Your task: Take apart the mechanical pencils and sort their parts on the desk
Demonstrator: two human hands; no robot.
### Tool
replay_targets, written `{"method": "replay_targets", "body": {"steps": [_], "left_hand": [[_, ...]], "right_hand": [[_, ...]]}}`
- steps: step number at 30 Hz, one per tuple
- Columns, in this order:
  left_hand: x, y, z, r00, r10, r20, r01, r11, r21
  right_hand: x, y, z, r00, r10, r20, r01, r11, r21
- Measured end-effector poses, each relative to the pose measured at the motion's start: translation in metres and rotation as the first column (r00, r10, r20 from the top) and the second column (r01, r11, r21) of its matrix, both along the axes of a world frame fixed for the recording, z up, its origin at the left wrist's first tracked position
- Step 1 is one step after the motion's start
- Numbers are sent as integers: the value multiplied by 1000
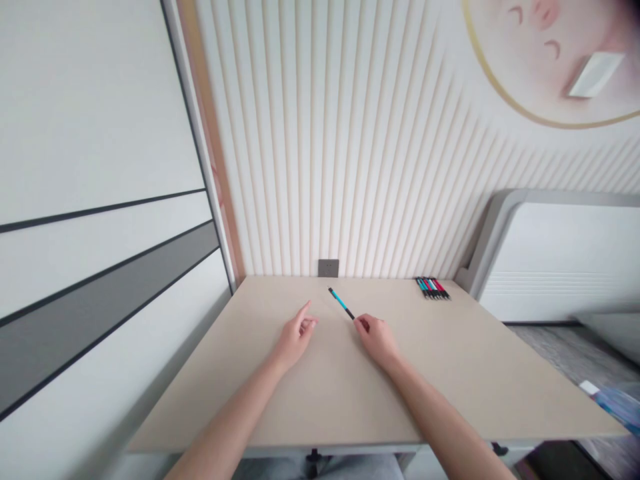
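A slim blue-and-black pen (pixel 341 302) slants up and to the left from my right hand (pixel 376 338), whose fingers pinch its lower black end. My left hand (pixel 295 337) is just left of the pen and apart from it. Its index finger stretches forward while the other fingers curl loosely, with nothing visible in them. Both forearms reach in over the beige table (pixel 320 400). At the table's back right lies a row of several pens (pixel 433 289) in blue, white, red and black, side by side.
A dark wall socket (pixel 329 268) sits at the table's back edge, against the ribbed wall (pixel 310 133). A white-and-grey cabinet panel (pixel 100 300) borders the left side. The bed's headboard (pixel 565 253) stands to the right, and a bluish package (pixel 617 403) is beyond the table's right edge.
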State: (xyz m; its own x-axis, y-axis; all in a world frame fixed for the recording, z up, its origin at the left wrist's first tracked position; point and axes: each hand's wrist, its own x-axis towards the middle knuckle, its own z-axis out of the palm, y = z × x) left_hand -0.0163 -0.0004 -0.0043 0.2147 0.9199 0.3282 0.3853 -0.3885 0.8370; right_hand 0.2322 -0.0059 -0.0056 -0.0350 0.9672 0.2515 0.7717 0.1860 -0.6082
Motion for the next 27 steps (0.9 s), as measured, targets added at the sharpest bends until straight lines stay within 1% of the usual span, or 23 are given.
{"method": "replay_targets", "body": {"steps": [2,5,8,10,12,15,19,23,27], "left_hand": [[0,-1,1,988,-32,-149,40,998,49],[1,-3,4,950,-89,-299,129,985,115],[2,-4,7,921,-113,-372,177,974,143],[2,-5,8,910,-114,-398,185,972,146],[3,-6,8,903,-119,-412,192,971,140],[3,-7,7,901,-123,-417,193,973,128],[4,-9,6,902,-109,-418,172,978,115],[5,-11,9,899,-121,-422,179,979,101],[6,-12,13,895,-139,-424,184,980,68]], "right_hand": [[21,10,-1,986,-156,51,157,987,-22],[54,22,-3,920,-358,160,372,926,-65],[84,30,-7,834,-489,255,529,840,-121],[99,35,-9,791,-537,292,592,793,-145],[110,40,-11,766,-563,312,625,765,-154],[121,49,-12,744,-575,340,649,743,-164],[137,66,-13,730,-568,380,659,733,-169],[156,82,-12,714,-566,412,673,717,-181],[175,97,-11,709,-551,441,672,718,-182]]}}
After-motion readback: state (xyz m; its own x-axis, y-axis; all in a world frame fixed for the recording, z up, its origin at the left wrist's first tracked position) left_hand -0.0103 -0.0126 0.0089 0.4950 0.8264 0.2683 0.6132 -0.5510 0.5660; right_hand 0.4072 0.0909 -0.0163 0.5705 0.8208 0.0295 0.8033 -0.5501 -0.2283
